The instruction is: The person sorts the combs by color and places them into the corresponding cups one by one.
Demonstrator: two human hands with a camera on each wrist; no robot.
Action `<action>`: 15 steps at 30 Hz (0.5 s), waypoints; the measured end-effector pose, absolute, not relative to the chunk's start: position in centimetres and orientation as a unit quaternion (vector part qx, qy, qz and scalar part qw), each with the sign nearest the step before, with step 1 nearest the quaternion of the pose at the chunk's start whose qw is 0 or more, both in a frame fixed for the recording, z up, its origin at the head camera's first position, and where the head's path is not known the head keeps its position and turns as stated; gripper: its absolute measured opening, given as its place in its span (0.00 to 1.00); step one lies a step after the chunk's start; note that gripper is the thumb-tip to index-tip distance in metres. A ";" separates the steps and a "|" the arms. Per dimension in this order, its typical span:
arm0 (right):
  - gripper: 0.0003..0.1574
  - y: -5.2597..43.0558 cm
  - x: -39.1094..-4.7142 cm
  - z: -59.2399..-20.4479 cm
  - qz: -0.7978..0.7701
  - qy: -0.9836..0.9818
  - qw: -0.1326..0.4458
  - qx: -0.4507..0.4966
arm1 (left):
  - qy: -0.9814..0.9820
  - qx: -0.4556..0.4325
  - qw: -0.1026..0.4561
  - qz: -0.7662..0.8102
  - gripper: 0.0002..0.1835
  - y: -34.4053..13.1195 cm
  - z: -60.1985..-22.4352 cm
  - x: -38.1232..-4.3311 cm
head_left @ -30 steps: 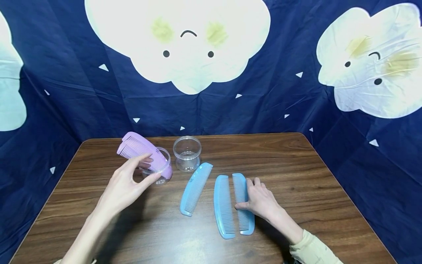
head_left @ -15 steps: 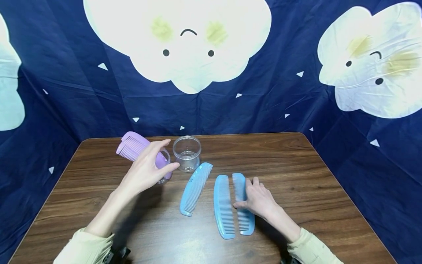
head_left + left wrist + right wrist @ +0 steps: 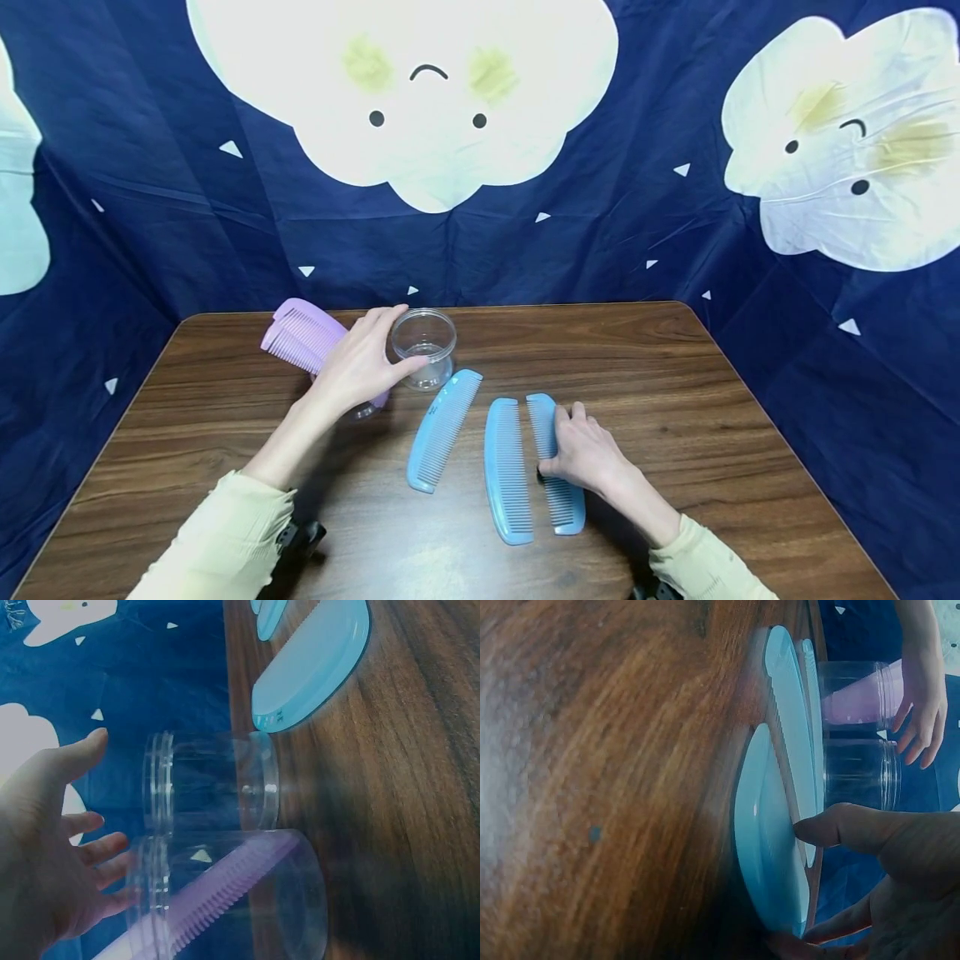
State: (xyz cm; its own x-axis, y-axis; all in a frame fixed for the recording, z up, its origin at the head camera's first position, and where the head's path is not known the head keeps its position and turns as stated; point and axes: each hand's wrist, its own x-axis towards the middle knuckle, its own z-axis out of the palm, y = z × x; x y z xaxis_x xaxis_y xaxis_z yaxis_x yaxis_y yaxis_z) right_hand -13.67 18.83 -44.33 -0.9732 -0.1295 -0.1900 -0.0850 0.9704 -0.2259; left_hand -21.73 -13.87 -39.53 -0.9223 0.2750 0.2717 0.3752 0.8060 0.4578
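My left hand [image 3: 358,362] reaches over the jar with purple combs to the empty clear jar [image 3: 444,340], thumb and fingers spread on either side of its rim. In the left wrist view the fingers stand apart from that jar [image 3: 210,780]. Purple combs [image 3: 303,332], overlapping, lean out of the other clear jar [image 3: 304,900], which the left hand mostly hides in the head view. My right hand [image 3: 588,450] pinches the rightmost blue comb [image 3: 567,504] between thumb and fingers; the comb [image 3: 761,832] lies on the table, slightly slanted.
A second blue comb [image 3: 498,475] lies just left of the gripped one. The third blue comb [image 3: 435,442] slants near the empty jar. The wooden table [image 3: 712,417] ends at a dark blue cloth [image 3: 637,225] printed with clouds.
My left hand has left the jar of purple combs and moved right to the empty jar. The rightmost blue comb has turned slightly, its near end shifting right under my right hand.
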 end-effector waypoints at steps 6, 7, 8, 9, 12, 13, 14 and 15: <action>0.55 18.9 -13.8 -44.2 -0.096 0.988 0.109 -0.058 | -0.958 -0.162 0.068 -0.229 0.55 -13.3 -40.0 -23.0; 0.55 18.9 -13.9 -44.1 -0.096 0.988 0.110 -0.058 | -0.959 -0.161 0.065 -0.224 0.56 -13.2 -40.1 -23.2; 0.55 18.9 -13.9 -44.1 -0.095 0.988 0.112 -0.057 | -0.960 -0.160 0.063 -0.221 0.56 -13.1 -40.2 -23.4; 0.55 19.0 -13.9 -44.0 -0.094 0.987 0.114 -0.057 | -0.961 -0.159 0.062 -0.218 0.57 -13.0 -40.3 -23.5; 0.54 19.0 -13.9 -43.8 -0.092 0.987 0.120 -0.056 | -0.964 -0.149 0.059 -0.214 0.58 -12.8 -40.6 -23.9; 0.54 19.0 -14.0 -43.8 -0.090 0.987 0.123 -0.055 | -0.965 -0.145 0.058 -0.213 0.58 -12.7 -40.7 -23.9; 0.54 19.0 -14.0 -43.7 -0.088 0.987 0.124 -0.055 | -0.965 -0.140 0.057 -0.212 0.58 -12.6 -40.8 -24.0; 0.53 19.1 -14.0 -43.7 -0.087 0.987 0.126 -0.055 | -0.967 -0.136 0.056 -0.211 0.59 -12.6 -40.9 -24.0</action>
State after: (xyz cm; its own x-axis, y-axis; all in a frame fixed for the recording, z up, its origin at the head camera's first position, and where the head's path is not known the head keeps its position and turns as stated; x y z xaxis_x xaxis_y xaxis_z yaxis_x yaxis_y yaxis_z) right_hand -14.04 19.06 -43.72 -0.9623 -0.1298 -0.2389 -0.0863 0.9790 -0.1846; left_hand -24.03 -12.58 -40.89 -0.9571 0.2386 0.1644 0.2854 0.8746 0.3919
